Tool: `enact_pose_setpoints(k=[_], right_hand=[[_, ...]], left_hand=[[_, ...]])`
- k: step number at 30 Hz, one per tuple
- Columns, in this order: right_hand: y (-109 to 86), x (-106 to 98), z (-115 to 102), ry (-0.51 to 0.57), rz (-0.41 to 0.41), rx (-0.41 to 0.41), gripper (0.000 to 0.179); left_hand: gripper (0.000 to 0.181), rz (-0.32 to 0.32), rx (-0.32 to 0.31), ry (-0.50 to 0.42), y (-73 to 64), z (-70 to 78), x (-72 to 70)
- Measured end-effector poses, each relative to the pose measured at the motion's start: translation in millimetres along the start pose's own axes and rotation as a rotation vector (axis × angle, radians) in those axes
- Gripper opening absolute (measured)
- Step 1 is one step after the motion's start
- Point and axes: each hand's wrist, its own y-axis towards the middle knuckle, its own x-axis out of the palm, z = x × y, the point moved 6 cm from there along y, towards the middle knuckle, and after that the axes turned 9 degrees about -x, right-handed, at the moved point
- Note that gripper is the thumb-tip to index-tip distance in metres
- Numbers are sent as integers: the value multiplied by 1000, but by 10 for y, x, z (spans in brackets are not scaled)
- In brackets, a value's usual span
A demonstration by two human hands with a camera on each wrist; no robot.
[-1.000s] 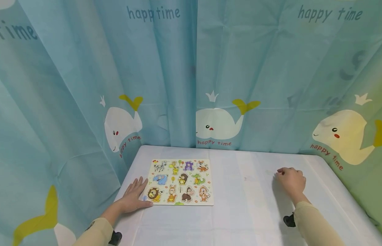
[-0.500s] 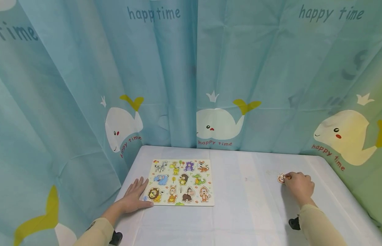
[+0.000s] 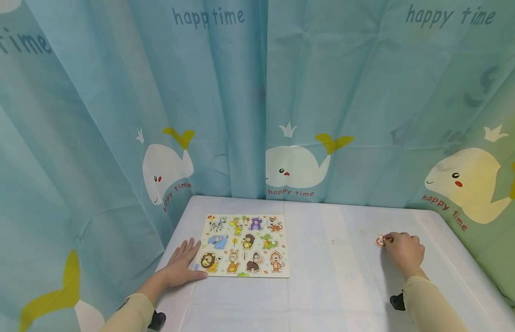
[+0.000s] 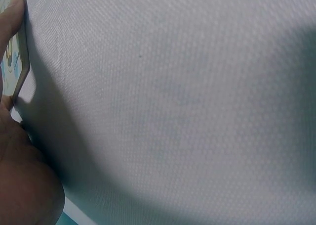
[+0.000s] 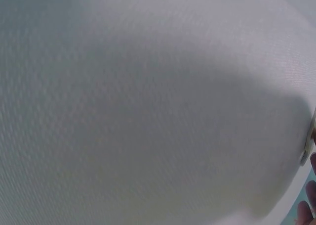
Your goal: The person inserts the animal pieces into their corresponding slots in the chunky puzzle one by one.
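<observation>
On the left of the table lies a cream animal puzzle board (image 3: 259, 247) with several colourful animals. My left hand (image 3: 180, 265) rests at the board's left side, fingers spread and thumb at its near left corner. In the left wrist view, the thumb and a finger touch the board's edge (image 4: 22, 69). Over at the right, my right hand (image 3: 404, 252) pinches a small orange-and-white puzzle piece (image 3: 380, 240) by its right side, close over the table. In the right wrist view only fingertips (image 5: 310, 190) and the rim of the piece (image 5: 307, 151) show at the edge.
A white cloth covers the table (image 3: 323, 276). Behind it and along both sides hangs a blue-green curtain (image 3: 357, 106) printed with whales. Each wrist carries a small black device, such as the one by the right cuff (image 3: 397, 302).
My right hand has moved right and slightly nearer, and the puzzle piece, hidden before, shows beyond its fingertips. During the last half second it has barely moved. The left hand stays at the board.
</observation>
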Motion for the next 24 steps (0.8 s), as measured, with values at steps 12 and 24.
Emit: enact_pose_setpoints(k=[12,24], right_hand=[[9,21,-15,-19,0,-8,24],[11,49,-68,-31,-7,-18,31]], left_hand=[[114,-34,-1,-5,-85,150,-85],[113,-32,12,-12,-113,173,-96]])
